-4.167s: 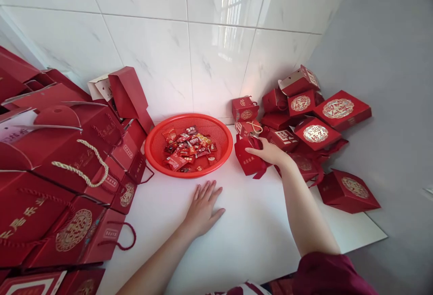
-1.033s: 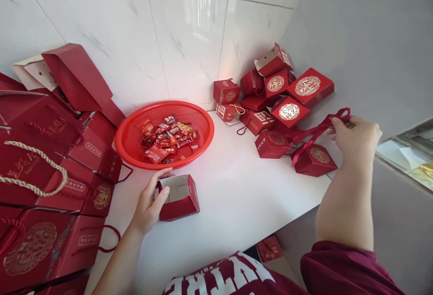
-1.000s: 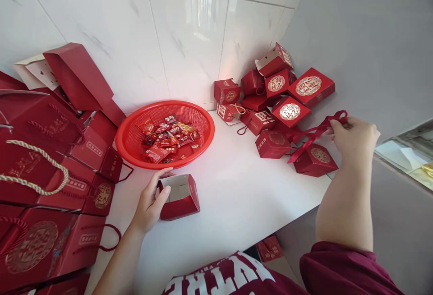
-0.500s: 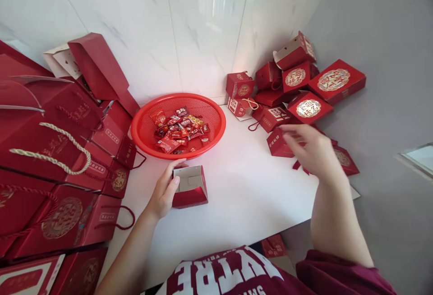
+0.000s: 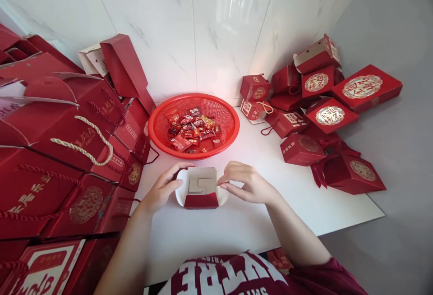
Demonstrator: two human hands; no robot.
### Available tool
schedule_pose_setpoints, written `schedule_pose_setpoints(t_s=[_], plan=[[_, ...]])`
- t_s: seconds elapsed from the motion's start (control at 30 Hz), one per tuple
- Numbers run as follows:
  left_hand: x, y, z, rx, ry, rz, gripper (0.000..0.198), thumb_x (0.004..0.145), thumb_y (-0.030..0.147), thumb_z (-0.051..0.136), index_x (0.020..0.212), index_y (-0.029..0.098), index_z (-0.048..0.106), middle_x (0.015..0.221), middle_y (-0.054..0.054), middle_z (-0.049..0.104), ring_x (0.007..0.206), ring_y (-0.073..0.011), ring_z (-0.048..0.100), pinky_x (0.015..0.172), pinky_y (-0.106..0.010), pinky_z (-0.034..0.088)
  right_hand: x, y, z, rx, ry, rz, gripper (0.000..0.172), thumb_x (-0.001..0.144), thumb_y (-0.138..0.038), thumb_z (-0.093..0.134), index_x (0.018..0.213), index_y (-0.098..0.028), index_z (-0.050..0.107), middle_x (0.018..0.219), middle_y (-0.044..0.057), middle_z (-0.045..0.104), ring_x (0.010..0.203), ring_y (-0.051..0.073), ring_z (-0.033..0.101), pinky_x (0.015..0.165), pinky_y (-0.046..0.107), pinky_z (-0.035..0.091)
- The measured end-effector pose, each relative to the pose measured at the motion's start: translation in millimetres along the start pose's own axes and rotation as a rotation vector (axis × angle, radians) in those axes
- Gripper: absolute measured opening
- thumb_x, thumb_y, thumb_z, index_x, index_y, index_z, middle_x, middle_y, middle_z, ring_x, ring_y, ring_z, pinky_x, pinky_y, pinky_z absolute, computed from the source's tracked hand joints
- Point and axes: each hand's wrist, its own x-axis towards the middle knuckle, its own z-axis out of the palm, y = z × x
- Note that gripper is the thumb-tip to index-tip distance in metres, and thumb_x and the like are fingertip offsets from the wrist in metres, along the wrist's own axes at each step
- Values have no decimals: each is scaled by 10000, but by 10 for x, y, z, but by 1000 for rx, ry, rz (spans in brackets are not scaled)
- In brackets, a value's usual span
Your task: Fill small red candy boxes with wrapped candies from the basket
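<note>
Red box point(image 5: 201, 202), lower centre of frame: flaps point(image 5: 181, 194) now spread, interior point(image 5: 207, 176) accessible. I read left grip point(image 5: 164, 188) loosely closed on one end; right grip point(image 5: 248, 182), newly arrived, nearly pinched at the other, hold unclear.

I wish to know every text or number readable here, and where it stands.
"金題 / 榜名": two red cardboard boxes, pale ovals, right pile.
"居乐业", first character unclear: big red gift box, left.
Too small or blurred: shiny candy wrappers, other boxes' labels.
Cut off, unsure: white letters, maroon cloth shirt.
None visible: open red-and-white cardboard box.
</note>
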Motion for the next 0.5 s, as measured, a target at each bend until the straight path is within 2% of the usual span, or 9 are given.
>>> schedule_pose_setpoints(t_s=[0.1,0.2,0.27,0.33,0.5], plan=[[-27,-9,-126,-72,-27,-126,540,778,208,562,1314,236,624,1330,-52,650,1211,-317,600,980,-373,505,-92,124,-20,169,-57,117,134,970,-235,602,1034,-229,720,887,52,707,801,189,635,749,348,534],[-40,-26,-153,-118,-151,-249,570,796,180,565,1357,278,597,1390,-34,621,1299,-313,560,1061,-424,477,-132,245,-1,222,-171,130,178,951,-192,603,1078,-235,721,926,46,704,846,184,627,813,357,529],[-40,-37,-147,-124,-210,-218,557,836,209,593,1388,277,569,1431,-48,589,1373,-308,498,1136,-463,411,-139,303,19,228,-224,95,224,944,-165,594,1110,-247,720,948,45,689,881,185,616,912,403,505],[-34,-51,-142,-112,-251,-159,552,874,252,617,1419,268,533,1467,-76,554,1398,-301,475,1161,-481,378,-145,334,32,242,-237,79,222,940,-160,603,1101,-247,729,954,49,662,903,185,610,948,415,491],[-9,-59,-115,-58,-312,-81,589,891,307,673,1446,279,480,1512,-111,497,1394,-285,484,1155,-474,390,-164,339,33,273,-232,139,176,942,-136,609,1029,-226,733,983,58,635,971,185,613,870,333,518]])
